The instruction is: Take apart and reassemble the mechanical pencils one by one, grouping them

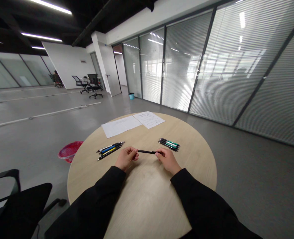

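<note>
A slim black pen (pixel 147 151) is held level between my two hands above the round wooden table (pixel 147 199). My left hand (pixel 127 157) pinches its left end, and my right hand (pixel 167 160) grips the right end. To the left of my left hand lies a group of several pens (pixel 110 150) with black, white, blue and yellow parts, side by side and slanted. Just beyond my right hand, several pens with green and white barrels (pixel 169 144) lie in a neat row.
Two sheets of paper, one nearly blank (pixel 121 125) and one printed (pixel 149 119), lie at the table's far side. A red bin (pixel 69 151) stands on the floor at the left, near a black chair (pixel 24 205). Glass partitions with blinds run behind.
</note>
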Action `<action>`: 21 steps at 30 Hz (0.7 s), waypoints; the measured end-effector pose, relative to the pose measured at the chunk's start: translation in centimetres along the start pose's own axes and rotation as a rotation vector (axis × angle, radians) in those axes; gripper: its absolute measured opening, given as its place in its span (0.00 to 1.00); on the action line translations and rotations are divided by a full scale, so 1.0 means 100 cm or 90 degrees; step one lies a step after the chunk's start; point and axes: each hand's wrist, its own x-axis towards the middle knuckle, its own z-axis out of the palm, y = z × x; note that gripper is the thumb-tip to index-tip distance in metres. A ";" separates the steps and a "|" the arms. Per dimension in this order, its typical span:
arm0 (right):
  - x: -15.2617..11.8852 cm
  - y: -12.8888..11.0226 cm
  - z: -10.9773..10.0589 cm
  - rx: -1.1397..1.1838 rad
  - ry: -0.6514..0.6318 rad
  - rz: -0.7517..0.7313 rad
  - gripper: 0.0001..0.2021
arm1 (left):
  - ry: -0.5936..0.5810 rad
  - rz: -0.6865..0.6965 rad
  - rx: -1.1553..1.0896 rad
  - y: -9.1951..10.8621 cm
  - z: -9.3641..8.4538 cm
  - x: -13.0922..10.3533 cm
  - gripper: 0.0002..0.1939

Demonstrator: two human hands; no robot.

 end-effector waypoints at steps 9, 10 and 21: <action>-0.003 -0.005 0.001 -0.028 -0.015 -0.029 0.08 | 0.019 0.033 0.002 -0.002 0.002 0.000 0.24; -0.004 -0.006 0.001 -0.034 -0.018 -0.036 0.08 | 0.020 0.039 0.008 -0.003 0.002 0.001 0.24; -0.007 -0.014 0.001 -0.192 -0.046 -0.106 0.06 | 0.019 0.092 0.101 -0.007 -0.002 0.003 0.23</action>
